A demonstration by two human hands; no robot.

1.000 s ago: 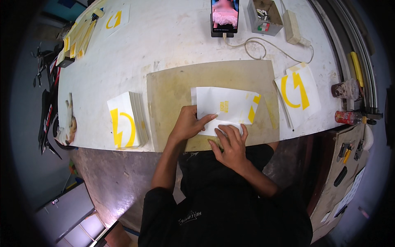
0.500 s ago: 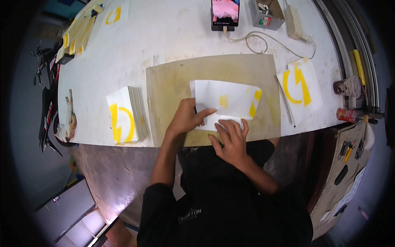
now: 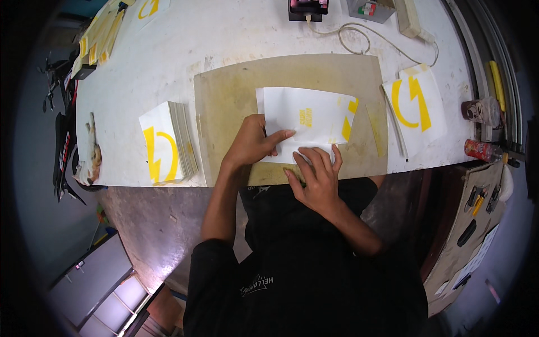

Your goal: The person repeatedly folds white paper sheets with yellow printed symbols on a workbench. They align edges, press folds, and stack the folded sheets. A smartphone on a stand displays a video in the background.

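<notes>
A white paper sheet [image 3: 306, 109] with yellow print lies folded on the tan mat [image 3: 236, 84], a flap turned up along its near edge. My left hand [image 3: 250, 140] pinches the sheet's left side, its thumb on top and the other fingers mostly hidden behind. Over the near flap, my right hand [image 3: 317, 177] spreads its fingers, the tips touching the paper or just above it. To the left stands a stack of printed white papers [image 3: 160, 143]; to the right of the mat lies another pile of printed papers [image 3: 412, 106].
At the far side are a phone on a stand [image 3: 306, 10], a looping cable [image 3: 368, 39] and a grey box [image 3: 373, 8]. A plastic cup [image 3: 480, 112] and a red-labelled bottle [image 3: 480, 150] stand by the right edge. What looks like a cat [image 3: 90, 154] lies at the left edge.
The whole view has shifted, so the table sits higher in the picture. Both hands keep nearly the same place on the sheet.
</notes>
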